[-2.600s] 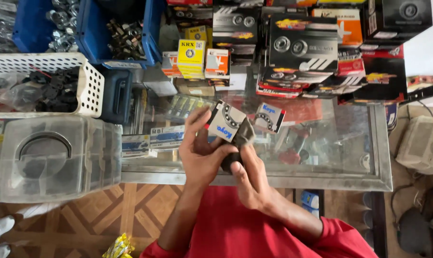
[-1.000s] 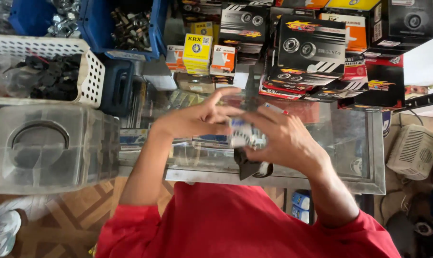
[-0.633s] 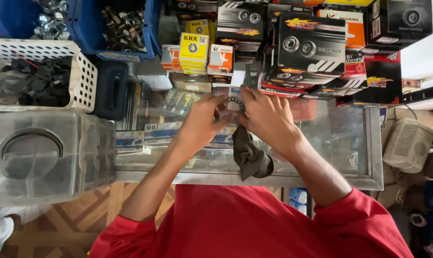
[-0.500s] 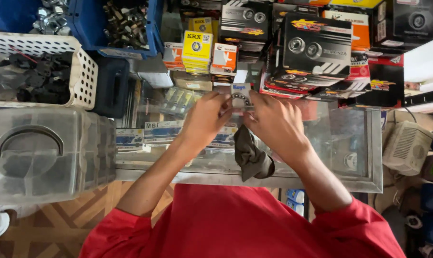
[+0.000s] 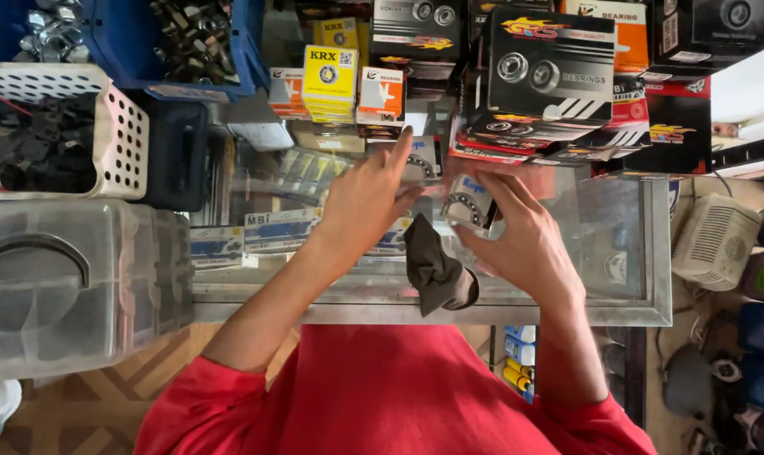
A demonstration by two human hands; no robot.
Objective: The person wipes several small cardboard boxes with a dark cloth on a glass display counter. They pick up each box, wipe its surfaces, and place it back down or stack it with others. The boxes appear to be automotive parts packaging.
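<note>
Small bearing box (image 5: 469, 202): pinched in my right hand (image 5: 525, 244) over glass counter (image 5: 567, 307); light, stiff card w/ dense contents, I judge; grip by edges. Left hand (image 5: 367, 198) spread, fingertips at 2nd box (image 5: 421, 160). Dark rag (image 5: 436, 270) between wrists. Stacked cartons (image 5: 550, 76) crowd behind.

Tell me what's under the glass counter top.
Through the glass counter, flat blue-and-white packets show. The hands, the dark cloth and glare hide the rest.

A small white bearing box (image 5: 469, 202), tilted, sits above a dark crumpled cloth (image 5: 433, 268).
</note>
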